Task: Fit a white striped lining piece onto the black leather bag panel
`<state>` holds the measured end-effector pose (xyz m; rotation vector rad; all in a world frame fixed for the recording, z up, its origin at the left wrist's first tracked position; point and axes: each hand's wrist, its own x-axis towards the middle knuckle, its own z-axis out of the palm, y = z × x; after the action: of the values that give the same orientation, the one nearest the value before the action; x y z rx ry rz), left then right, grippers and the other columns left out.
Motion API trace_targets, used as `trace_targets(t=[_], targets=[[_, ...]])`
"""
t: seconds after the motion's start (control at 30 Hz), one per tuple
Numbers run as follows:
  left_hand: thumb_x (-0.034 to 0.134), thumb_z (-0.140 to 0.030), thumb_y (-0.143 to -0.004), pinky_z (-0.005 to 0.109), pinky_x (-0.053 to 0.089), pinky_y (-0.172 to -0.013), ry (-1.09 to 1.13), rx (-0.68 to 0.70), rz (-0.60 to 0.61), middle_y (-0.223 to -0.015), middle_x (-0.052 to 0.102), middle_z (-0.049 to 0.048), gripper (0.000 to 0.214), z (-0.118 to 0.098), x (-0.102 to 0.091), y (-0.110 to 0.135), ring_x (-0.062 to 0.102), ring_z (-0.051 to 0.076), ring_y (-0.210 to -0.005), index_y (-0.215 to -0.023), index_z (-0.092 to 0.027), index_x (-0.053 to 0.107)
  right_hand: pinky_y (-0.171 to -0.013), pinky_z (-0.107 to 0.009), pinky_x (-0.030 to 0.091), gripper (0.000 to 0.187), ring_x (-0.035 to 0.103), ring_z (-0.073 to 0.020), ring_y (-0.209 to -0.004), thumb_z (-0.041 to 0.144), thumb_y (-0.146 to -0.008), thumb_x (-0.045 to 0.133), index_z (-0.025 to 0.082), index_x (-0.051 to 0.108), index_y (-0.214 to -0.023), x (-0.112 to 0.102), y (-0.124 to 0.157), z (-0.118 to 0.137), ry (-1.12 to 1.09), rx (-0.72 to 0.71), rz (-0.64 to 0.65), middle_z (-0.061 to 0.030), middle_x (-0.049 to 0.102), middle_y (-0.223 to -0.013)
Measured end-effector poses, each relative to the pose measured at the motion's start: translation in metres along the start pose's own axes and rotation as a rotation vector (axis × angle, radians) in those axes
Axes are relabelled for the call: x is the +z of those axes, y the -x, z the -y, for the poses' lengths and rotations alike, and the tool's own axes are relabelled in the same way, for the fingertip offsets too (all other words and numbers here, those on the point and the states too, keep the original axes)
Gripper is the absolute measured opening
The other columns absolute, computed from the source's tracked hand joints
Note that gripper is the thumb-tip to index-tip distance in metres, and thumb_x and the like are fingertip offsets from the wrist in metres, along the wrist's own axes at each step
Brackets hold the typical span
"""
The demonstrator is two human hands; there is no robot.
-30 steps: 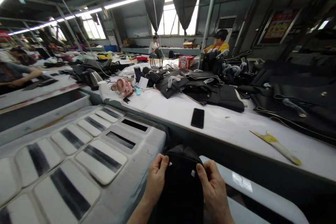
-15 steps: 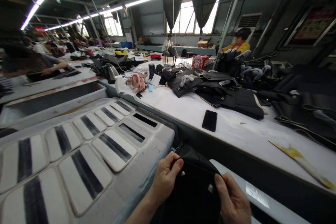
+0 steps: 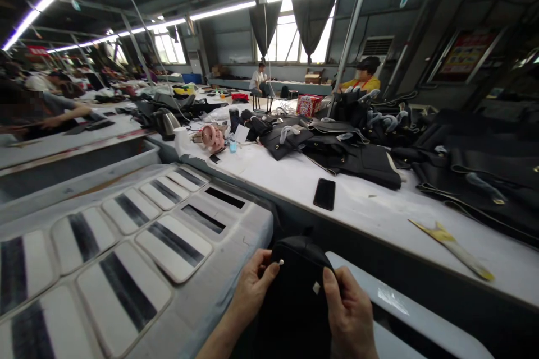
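Between my hands is a black piece that looks like part of a bag (image 3: 295, 303), its rounded end pointing away from me. Two small shiny metal bits show on its face. My left hand (image 3: 252, 286) pinches its left edge, thumb on top beside one metal bit. On the opposite edge, my right hand (image 3: 347, 305) grips with the thumb in front and the fingers curled behind. The lower part of the black piece runs out of view at the bottom.
Pale rounded panels with dark stripes (image 3: 174, 247) lie on the left table. Across the bench are a phone (image 3: 324, 194), a yellow-stained brush-like tool (image 3: 452, 247), a pink fan (image 3: 213, 137) and black bag pieces (image 3: 353, 162). A co-worker in yellow (image 3: 364, 79) is behind them.
Both hands have moved a little left and closer together with the black piece. Its top edge, folded over before, now stands up as a rounded end. The camera view has turned slightly right.
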<state>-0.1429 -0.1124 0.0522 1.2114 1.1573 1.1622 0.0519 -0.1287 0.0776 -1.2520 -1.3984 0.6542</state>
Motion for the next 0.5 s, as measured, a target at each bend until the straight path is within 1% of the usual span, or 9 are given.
trace_targets(t=[0.13,0.2,0.27,0.3,0.33,0.37,0.43,0.47,0.5], targets=[[0.059,-0.048,-0.088,0.029,0.045,-0.079,0.008,-0.089,0.017,-0.091,0.066,0.0041,0.030,0.015,-0.012,0.026,0.060,0.020,-0.085,-0.094,-0.018,0.061,-0.043,-0.023,0.023,0.040,0.030,-0.0093,-0.046,0.043,-0.094,0.049,0.022,0.032,-0.065,-0.005,-0.009,0.005,0.123,-0.050,0.220,0.0072,0.027,-0.056],[0.058,-0.049,-0.088,0.029,0.046,-0.078,0.013,-0.098,0.003,-0.090,0.066,0.0040,0.031,0.018,-0.011,0.034,0.060,0.021,-0.085,-0.094,-0.019,0.060,-0.045,-0.024,0.025,0.042,0.032,-0.0100,-0.048,0.045,-0.092,0.052,0.022,0.030,-0.064,-0.014,-0.022,0.010,0.236,-0.082,0.273,0.0070,0.028,-0.055],[0.056,-0.049,-0.089,0.029,0.045,-0.076,-0.041,-0.073,-0.013,-0.087,0.064,0.0033,0.030,0.015,-0.005,0.038,0.059,0.020,-0.082,-0.092,-0.019,0.059,-0.051,-0.025,0.032,0.038,0.041,-0.0119,-0.054,0.045,-0.089,0.057,0.022,0.037,-0.066,-0.025,-0.041,0.016,0.350,-0.120,0.271,0.0049,0.039,-0.060],[0.056,-0.048,-0.089,0.028,0.044,-0.075,-0.094,-0.050,-0.020,-0.084,0.063,0.0029,0.029,0.012,0.000,0.039,0.058,0.020,-0.080,-0.090,-0.019,0.059,-0.057,-0.025,0.037,0.030,0.047,-0.0136,-0.060,0.043,-0.086,0.059,0.021,0.044,-0.072,-0.031,-0.052,0.019,0.393,-0.131,0.283,0.0026,0.047,-0.069],[0.055,-0.047,-0.089,0.028,0.043,-0.074,-0.152,-0.023,-0.025,-0.082,0.061,0.0027,0.028,0.008,0.005,0.039,0.057,0.020,-0.079,-0.088,-0.019,0.058,-0.064,-0.027,0.042,0.022,0.052,-0.0157,-0.070,0.040,-0.084,0.062,0.020,0.053,-0.084,-0.036,-0.064,0.023,0.424,-0.139,0.323,-0.0002,0.055,-0.082],[0.055,-0.045,-0.089,0.027,0.042,-0.074,-0.206,0.002,-0.029,-0.081,0.060,0.0027,0.027,0.003,0.011,0.039,0.056,0.020,-0.079,-0.086,-0.019,0.058,-0.072,-0.029,0.044,0.027,0.056,-0.0182,-0.081,0.037,-0.081,0.065,0.022,0.057,-0.101,-0.040,-0.075,0.027,0.450,-0.146,0.406,-0.0025,0.059,-0.097],[0.055,-0.043,-0.090,0.028,0.042,-0.074,-0.284,0.046,-0.027,-0.081,0.059,0.0031,0.024,-0.006,0.021,0.039,0.054,0.020,-0.079,-0.086,-0.019,0.057,-0.084,-0.033,0.045,0.056,0.057,-0.0228,-0.097,0.033,-0.075,0.072,0.030,0.054,-0.128,-0.042,-0.094,0.035,0.511,-0.162,0.645,-0.0030,0.059,-0.115],[0.055,-0.042,-0.089,0.028,0.042,-0.073,-0.306,0.066,-0.028,-0.080,0.059,0.0033,0.023,-0.010,0.024,0.039,0.054,0.020,-0.079,-0.085,-0.019,0.057,-0.088,-0.035,0.044,0.064,0.056,-0.0248,-0.103,0.032,-0.071,0.076,0.034,0.054,-0.131,-0.041,-0.102,0.038,0.534,-0.182,0.765,-0.0022,0.060,-0.117],[0.056,-0.042,-0.089,0.028,0.042,-0.073,-0.318,0.085,-0.033,-0.080,0.059,0.0034,0.023,-0.012,0.026,0.040,0.054,0.020,-0.078,-0.085,-0.019,0.058,-0.090,-0.036,0.043,0.067,0.055,-0.0262,-0.106,0.031,-0.067,0.079,0.036,0.057,-0.130,-0.037,-0.109,0.041,0.537,-0.212,0.872,-0.0016,0.061,-0.117]])
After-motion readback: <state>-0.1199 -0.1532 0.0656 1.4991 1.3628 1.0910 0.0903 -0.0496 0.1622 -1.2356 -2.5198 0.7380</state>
